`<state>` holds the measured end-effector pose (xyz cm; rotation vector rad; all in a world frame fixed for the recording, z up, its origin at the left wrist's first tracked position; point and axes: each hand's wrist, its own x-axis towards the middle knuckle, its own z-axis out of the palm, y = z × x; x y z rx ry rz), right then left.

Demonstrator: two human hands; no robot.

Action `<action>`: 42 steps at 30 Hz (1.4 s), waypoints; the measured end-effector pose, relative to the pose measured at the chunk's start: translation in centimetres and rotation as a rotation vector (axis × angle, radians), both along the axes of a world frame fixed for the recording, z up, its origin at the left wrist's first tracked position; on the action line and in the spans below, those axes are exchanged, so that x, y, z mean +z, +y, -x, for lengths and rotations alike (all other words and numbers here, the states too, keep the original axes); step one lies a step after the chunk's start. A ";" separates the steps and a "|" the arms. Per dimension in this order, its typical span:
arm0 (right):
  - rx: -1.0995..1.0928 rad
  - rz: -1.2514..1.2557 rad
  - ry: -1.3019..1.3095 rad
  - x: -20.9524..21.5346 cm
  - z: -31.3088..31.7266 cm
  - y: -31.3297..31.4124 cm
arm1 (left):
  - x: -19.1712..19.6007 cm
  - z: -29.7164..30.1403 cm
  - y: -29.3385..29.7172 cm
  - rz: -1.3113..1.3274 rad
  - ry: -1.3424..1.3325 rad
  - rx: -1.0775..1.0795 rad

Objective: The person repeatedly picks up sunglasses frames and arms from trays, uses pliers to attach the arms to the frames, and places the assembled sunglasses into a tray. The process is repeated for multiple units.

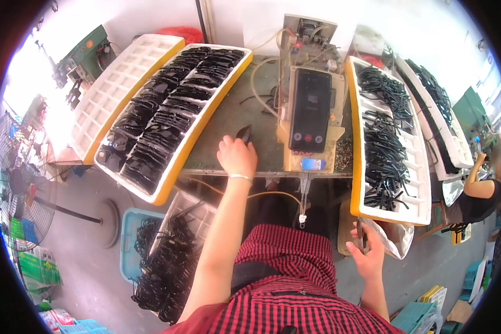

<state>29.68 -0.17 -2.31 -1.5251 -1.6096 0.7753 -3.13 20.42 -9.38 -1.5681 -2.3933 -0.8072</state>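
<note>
My left hand (236,156) rests on the green worktable (228,119) and closes on a small dark piece (244,132), which looks like a sunglasses part. To its left lies a white-and-yellow foam tray (172,167) packed with several black sunglasses fronts. My right hand (366,250) hangs low beside my lap and grips a thin dark tool or temple arm (360,229), just under the right foam tray (357,206) filled with black temple arms. A small machine with a dark front panel (310,108) stands on the table between the trays.
An empty white foam tray (117,83) lies at the far left and another tray of black parts (434,111) at the far right. A basket of black frames (167,261) sits on the floor. A fan (22,189) stands left. Another person (481,192) works at right.
</note>
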 end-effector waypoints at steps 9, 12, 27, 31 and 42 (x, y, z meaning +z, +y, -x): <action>0.099 0.133 0.339 0.3 1.6 0.1 | 3.0 3.9 -10.0 -0.505 -0.040 -0.228; 0.107 0.144 0.343 -1.0 0.4 -0.5 | 0.9 10.0 -17.5 -0.463 0.018 -0.168; 0.056 0.395 1.015 -1.1 0.5 2.1 | -25.5 24.4 -26.3 0.110 -0.886 0.507; -0.106 0.365 0.974 -1.7 -0.3 1.5 | -25.4 22.4 -20.5 0.474 -0.544 0.448; -0.605 0.495 1.037 -2.3 -1.1 0.7 | -27.2 21.9 -17.4 0.919 -0.328 0.660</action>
